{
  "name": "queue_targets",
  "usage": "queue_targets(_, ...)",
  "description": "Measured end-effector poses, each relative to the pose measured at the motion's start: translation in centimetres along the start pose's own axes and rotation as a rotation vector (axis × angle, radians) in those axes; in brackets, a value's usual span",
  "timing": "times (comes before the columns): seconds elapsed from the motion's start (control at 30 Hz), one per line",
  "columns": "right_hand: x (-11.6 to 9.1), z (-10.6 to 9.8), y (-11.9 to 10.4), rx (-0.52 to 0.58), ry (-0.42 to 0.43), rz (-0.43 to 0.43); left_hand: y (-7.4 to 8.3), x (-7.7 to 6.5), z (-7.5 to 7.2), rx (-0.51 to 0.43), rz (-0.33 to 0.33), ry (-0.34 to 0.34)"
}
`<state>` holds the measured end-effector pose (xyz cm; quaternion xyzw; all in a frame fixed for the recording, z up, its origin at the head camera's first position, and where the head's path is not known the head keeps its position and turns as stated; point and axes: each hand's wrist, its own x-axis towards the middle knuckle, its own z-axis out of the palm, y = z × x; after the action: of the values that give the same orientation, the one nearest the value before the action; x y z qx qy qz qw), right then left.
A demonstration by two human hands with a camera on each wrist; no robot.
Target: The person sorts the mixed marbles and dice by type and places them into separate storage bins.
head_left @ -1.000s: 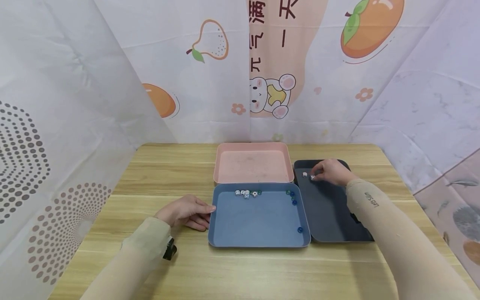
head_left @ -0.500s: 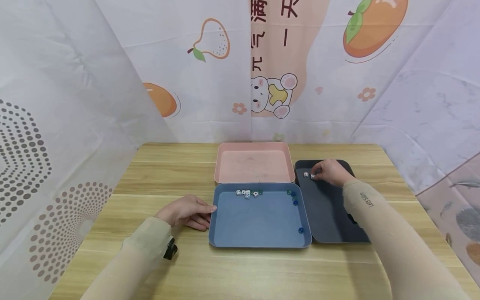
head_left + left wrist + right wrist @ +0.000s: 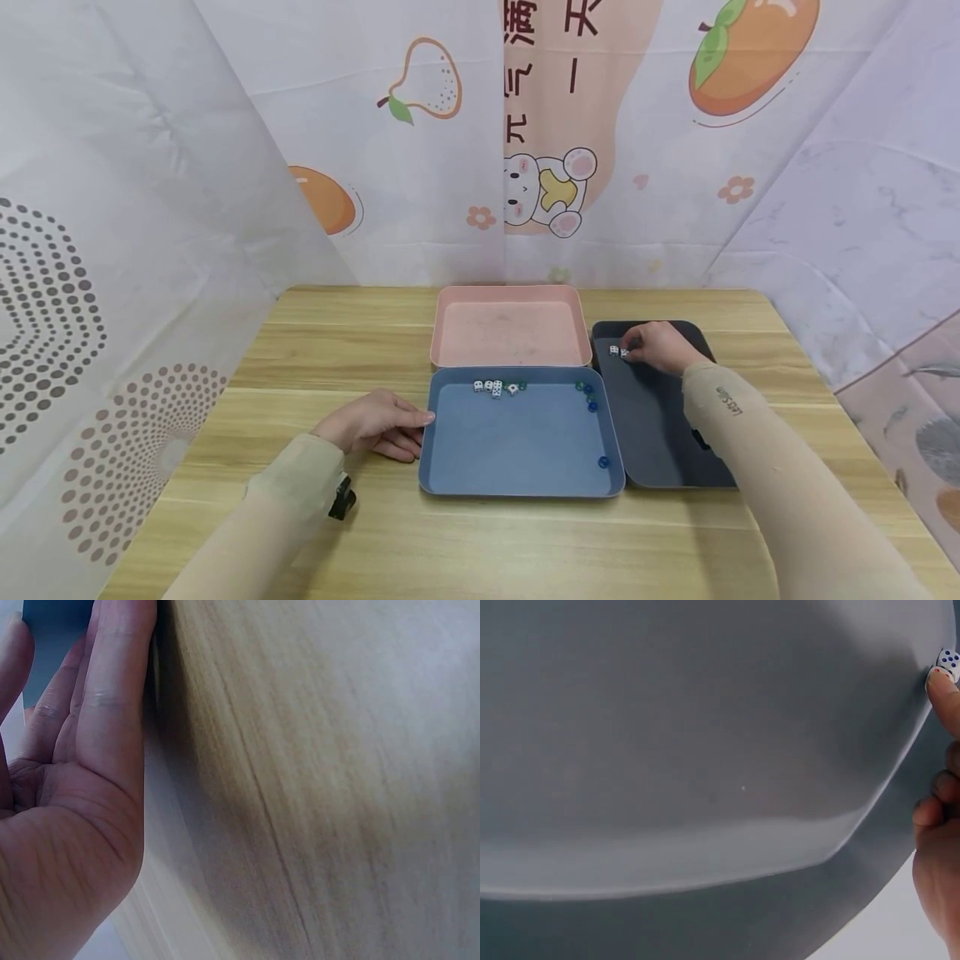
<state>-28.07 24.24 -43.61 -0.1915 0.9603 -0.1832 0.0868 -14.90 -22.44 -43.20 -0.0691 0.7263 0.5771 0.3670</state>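
Observation:
My left hand (image 3: 378, 423) holds the left edge of the blue tray (image 3: 525, 450), thumb on the rim and fingers low against its outer side. In the left wrist view its fingers (image 3: 112, 697) lie fairly straight. At the far end of the dark grey tray (image 3: 660, 433), my right hand (image 3: 660, 346) pinches a white die (image 3: 625, 353) between thumb and fingers. A second white die (image 3: 613, 351) sits just left of it. In the right wrist view the other die (image 3: 949, 658) shows blue dots, and a fingertip largely covers the held one.
Several white dice (image 3: 497, 389) stand along the blue tray's back wall, with green beads among them. Blue and green beads (image 3: 590, 396) gather at its back right; one blue bead (image 3: 603, 462) lies nearer the front. A pink tray (image 3: 510, 329) adjoins behind.
The right hand has shifted slightly left with its die, which now sits closer to the other die in the grey tray. The left hand has stayed on the blue tray.

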Motion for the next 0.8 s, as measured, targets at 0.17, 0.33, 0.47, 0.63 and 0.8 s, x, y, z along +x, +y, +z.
queue_targets(0.17,-0.3,0.0,-0.2,0.019,0.003,0.021,0.0,0.1,0.0,0.002,-0.007,0.001)
queue_targets(0.33,-0.7,-0.1,-0.3,0.026,0.007,0.018,0.0,0.2,0.1,-0.002,-0.015,-0.002)
queue_targets(0.47,-1.1,-0.4,-0.3,0.036,0.010,0.022,0.1,0.1,0.1,0.002,-0.011,0.000)
queue_targets(0.63,-1.7,-1.1,-0.4,0.062,0.020,0.028,0.1,0.1,0.0,0.003,-0.010,0.003)
queue_targets(0.8,-2.7,-1.7,-0.5,0.075,0.048,0.014,0.1,0.1,-0.1,0.000,-0.012,-0.011)
